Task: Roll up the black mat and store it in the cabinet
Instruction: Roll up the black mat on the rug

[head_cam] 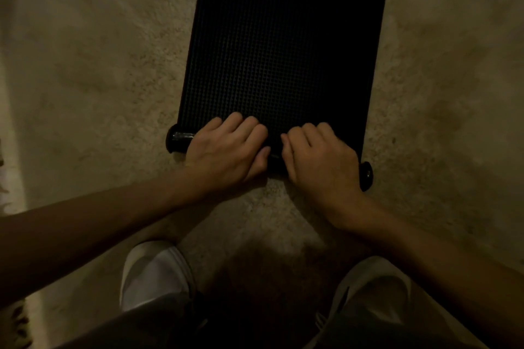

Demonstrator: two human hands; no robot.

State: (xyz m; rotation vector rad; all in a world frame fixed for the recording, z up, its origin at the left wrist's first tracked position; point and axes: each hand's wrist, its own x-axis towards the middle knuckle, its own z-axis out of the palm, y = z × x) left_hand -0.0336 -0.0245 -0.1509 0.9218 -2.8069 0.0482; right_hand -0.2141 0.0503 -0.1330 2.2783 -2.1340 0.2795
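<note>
Black and finely gridded, the black mat (pixel 283 45) lies flat on a pale shaggy carpet (pixel 85 65), its near edge already curled into a tight roll (pixel 181 139) that runs slantwise beneath our two hands. Our left hand (pixel 226 150) rests on top of the roll near its left end, fingers curved over it and lying close together, fingertips touching the flat part of the mat just beyond. Our right hand (pixel 317 156) sits beside it, almost thumb to thumb, curled the same way over the roll's right half. Both press down rather than closing fully around it (whether the thumbs tuck underneath we cannot tell). Each end of the roll pokes out past a hand. Below our forearms, two pale shoes (pixel 153 272) stand on the carpet, well short of the mat, with dark trouser legs (pixel 158 323) at the bottom.
</note>
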